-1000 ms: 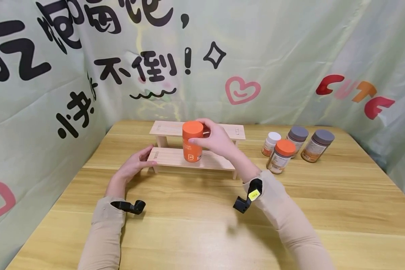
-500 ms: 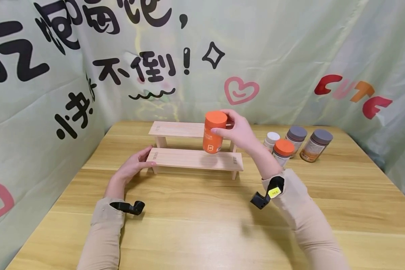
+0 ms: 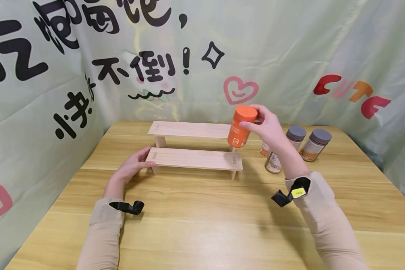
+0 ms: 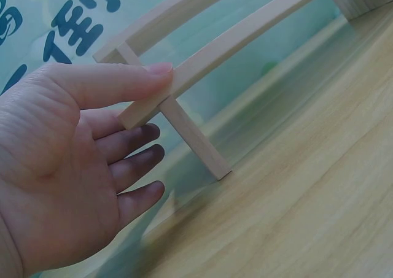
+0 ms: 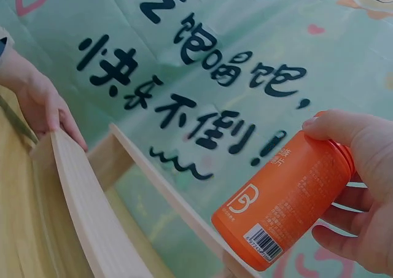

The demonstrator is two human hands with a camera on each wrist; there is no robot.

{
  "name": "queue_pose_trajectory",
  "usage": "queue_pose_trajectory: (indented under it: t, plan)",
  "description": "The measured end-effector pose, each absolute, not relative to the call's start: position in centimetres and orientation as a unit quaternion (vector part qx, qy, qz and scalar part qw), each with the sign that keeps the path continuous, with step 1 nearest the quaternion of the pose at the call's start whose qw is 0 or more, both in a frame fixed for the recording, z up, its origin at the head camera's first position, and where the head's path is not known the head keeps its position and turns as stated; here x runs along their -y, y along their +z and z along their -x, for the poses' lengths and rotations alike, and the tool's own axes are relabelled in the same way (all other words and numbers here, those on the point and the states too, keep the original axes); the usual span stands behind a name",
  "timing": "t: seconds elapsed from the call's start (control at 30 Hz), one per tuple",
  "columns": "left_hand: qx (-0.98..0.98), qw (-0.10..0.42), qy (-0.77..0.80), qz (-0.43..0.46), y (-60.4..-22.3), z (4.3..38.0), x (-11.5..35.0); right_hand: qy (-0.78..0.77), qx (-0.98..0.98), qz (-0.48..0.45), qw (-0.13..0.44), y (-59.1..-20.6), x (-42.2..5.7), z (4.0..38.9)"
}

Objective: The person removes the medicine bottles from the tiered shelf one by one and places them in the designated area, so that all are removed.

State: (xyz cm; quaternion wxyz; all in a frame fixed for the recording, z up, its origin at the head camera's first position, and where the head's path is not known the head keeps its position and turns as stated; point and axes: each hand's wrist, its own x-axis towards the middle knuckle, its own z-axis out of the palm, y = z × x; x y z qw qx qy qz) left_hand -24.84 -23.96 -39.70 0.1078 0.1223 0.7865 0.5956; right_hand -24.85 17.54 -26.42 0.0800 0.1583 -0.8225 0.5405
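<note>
My right hand holds an orange bottle by its upper part, thumb in front. The bottle hangs in the air, slightly tilted, over the right end of a two-step wooden shelf. Its white letter logo and barcode face the camera in the right wrist view. At the shelf's left end, my left hand grips the lower board. The left wrist view shows the thumb along the board's edge, with the other fingers behind and below it.
Right of the shelf stand two grey-capped bottles, one at the far right, plus a bottle partly hidden by my right forearm. Another small bottle peeks out beside it. A printed cloth hangs behind the wooden table.
My right hand has lifted the orange bottle off the lower board and carried it rightward and up, tilting it a little. The left hand stays at the shelf's end.
</note>
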Motion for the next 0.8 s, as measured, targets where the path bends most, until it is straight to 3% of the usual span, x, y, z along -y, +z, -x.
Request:
queue_pose_trajectory:
  t: [0.8]
  plan:
    - [-0.789, 0.105, 0.594, -0.119, -39.6, 24.8, 23.8, 0.497, 0.856, -0.030, 0.140, -26.6, -26.9, 23.6]
